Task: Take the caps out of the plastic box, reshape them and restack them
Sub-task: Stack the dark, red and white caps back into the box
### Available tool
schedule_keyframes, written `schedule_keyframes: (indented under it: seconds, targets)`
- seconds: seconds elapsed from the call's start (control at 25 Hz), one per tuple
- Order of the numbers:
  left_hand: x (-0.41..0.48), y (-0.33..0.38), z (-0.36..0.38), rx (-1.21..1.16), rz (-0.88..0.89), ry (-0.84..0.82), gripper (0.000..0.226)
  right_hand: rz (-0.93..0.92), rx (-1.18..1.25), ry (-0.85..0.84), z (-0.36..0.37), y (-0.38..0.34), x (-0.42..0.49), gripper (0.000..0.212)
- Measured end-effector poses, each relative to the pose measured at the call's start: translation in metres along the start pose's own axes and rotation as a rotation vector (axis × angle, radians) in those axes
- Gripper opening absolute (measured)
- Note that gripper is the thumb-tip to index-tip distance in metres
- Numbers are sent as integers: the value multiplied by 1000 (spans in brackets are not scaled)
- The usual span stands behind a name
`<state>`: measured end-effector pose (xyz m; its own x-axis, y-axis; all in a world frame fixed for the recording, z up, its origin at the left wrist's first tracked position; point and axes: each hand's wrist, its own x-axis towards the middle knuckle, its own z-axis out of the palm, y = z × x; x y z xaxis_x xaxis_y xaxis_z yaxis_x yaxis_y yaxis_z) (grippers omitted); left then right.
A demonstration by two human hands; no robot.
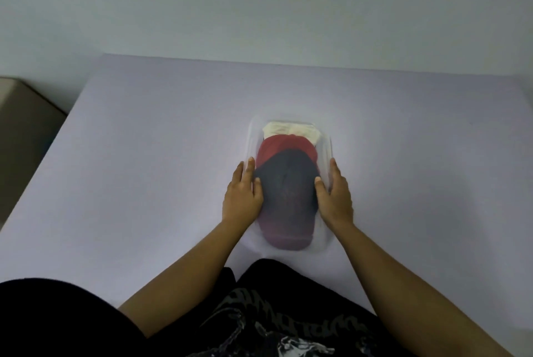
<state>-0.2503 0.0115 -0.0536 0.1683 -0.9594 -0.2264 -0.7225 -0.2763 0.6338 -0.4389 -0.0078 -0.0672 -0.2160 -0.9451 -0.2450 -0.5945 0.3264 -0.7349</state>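
Caps (287,183) lie in the plastic box (327,143), long axis fore-aft, between left grip (242,198) and right grip (336,198): fingers straight, pressing its walls.

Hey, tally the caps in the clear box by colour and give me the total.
cream cap: 1
red cap: 1
dark navy cap: 1
Total: 3 caps, all lying overlapped inside the plastic box.
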Motion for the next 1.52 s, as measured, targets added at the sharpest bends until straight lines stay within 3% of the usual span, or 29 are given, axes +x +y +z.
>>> schedule_keyframes:
  seconds: [0.12, 0.24, 0.32, 0.48, 0.6, 0.88, 1.24, 1.4, 1.52]
  targets:
    - [-20, -20, -15, -220, -107, -125, 72, 46, 181, 93, -13, 6, -17, 62]
    - [-68, -39, -18, -617, -437, -320, 86, 218, 218, -143, -15, 24, -57, 82]
    - [-82, -41, -10, -829, -432, -356, 81, 313, 376, -259, -11, 32, -80, 80]
    - [-50, -19, -9, -1015, -393, -306, 72, 302, 566, -265, -15, 32, -51, 66]
    - [1, 9, -13, -999, -352, -298, 56, 253, 589, -242, -23, 20, 6, 67]
    - [113, 69, -7, -996, -378, -289, 49, 191, 629, -255, -45, -5, 125, 59]
    - [169, 86, 15, -994, -484, -297, 45, 245, 622, -287, -43, -3, 185, 61]
    - [178, 89, 12, -932, -495, -324, 67, 250, 561, -351, -48, -9, 197, 70]
    - [174, 93, 3, -562, -387, -347, 91, 198, 267, -273, -52, -13, 187, 84]
